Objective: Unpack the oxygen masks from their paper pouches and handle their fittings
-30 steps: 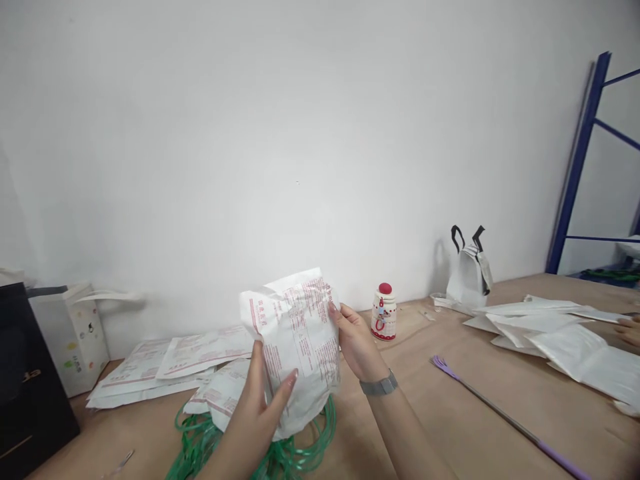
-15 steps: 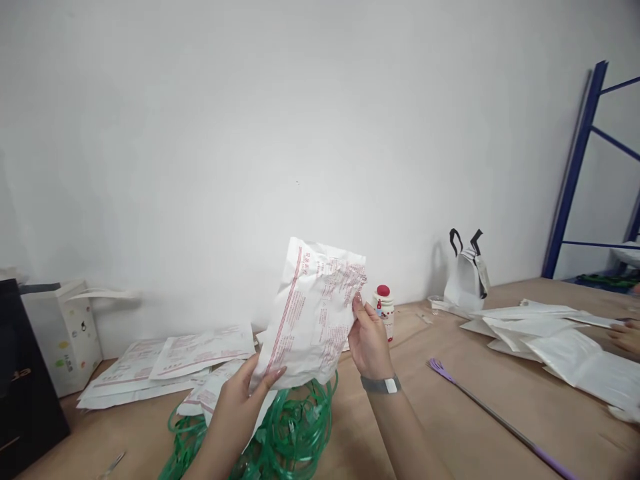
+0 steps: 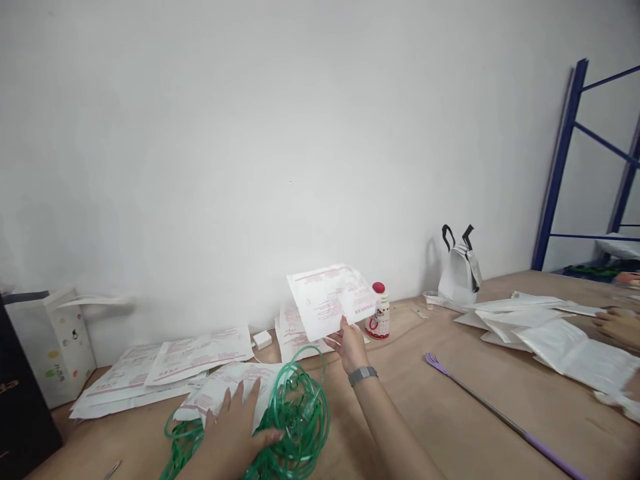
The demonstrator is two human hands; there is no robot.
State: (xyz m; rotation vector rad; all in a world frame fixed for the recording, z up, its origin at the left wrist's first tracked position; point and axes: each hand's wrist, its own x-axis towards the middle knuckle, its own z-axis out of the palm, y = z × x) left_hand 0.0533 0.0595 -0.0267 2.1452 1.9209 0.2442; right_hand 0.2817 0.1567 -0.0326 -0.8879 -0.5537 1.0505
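From the head: gripped a pouch by its near edge in the right hand, up over the far middle, covering part of a bottle just right. Rested the left hand open, fingers spread, on green tubing and a second pouch, near left. Could not read the red print. Lost a rod's near end past the bottom edge, a co-worker's hand at the right edge.
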